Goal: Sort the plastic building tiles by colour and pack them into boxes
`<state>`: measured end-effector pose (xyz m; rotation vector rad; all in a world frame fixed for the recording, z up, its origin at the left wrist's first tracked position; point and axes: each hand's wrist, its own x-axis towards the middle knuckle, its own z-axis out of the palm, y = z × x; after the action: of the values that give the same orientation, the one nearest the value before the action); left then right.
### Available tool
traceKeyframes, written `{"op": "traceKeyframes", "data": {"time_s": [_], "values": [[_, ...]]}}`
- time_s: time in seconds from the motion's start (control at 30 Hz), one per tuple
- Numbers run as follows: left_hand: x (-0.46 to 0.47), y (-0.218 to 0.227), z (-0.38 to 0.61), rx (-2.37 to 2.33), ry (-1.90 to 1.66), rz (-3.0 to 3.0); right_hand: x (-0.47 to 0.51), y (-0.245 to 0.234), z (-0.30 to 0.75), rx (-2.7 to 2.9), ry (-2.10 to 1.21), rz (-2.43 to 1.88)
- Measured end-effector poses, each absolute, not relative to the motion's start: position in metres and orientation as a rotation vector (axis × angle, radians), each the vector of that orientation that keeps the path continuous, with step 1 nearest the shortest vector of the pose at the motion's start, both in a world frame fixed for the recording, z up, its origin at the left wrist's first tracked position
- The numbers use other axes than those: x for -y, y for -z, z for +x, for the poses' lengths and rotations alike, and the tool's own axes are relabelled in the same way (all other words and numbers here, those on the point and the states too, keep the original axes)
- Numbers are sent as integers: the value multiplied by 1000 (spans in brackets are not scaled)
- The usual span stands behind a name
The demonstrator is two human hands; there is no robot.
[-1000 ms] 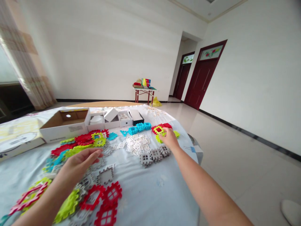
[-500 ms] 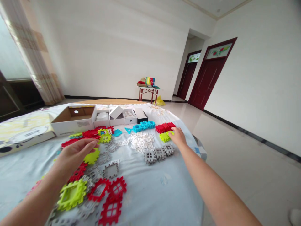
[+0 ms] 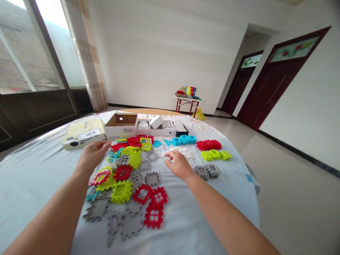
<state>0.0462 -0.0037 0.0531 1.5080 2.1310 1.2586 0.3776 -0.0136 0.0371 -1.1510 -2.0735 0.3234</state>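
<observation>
My left hand hovers at the left of the pile, its fingers curled together and no piece showing in them. Over the near-left edge of the white window pieces is my right hand, thumb and index finger apart, holding nothing. Between my hands lies a mixed heap of toothed plastic building panels: red window panels, lime-green panels and grey panels. To the right are sorted groups: blue panels, red panels, green panels and grey window panels.
Along the table's far side stand an open cardboard box, small white boxes and a yellow printed box. A light blue cloth covers the round table. A small side table stands by the wall.
My right hand has left the green panels at the right and come left to the white pieces. The view has turned left. My left hand stays by the heap's left side.
</observation>
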Motion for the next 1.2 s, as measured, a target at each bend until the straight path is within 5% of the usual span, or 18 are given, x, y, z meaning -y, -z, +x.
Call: {"op": "traceKeyframes", "data": {"time_s": [0.37, 0.73, 1.2], "values": [[11, -18, 7, -2298, -1158, 1295, 4, -10, 287, 2275, -356, -1132], [8, -12, 14, -2253, -1147, 1301, -24, -11, 307, 2442, -150, -1472], [5, -7, 12, -2326, -1036, 1396, -8, -21, 334, 2625, -146, -1348]]}}
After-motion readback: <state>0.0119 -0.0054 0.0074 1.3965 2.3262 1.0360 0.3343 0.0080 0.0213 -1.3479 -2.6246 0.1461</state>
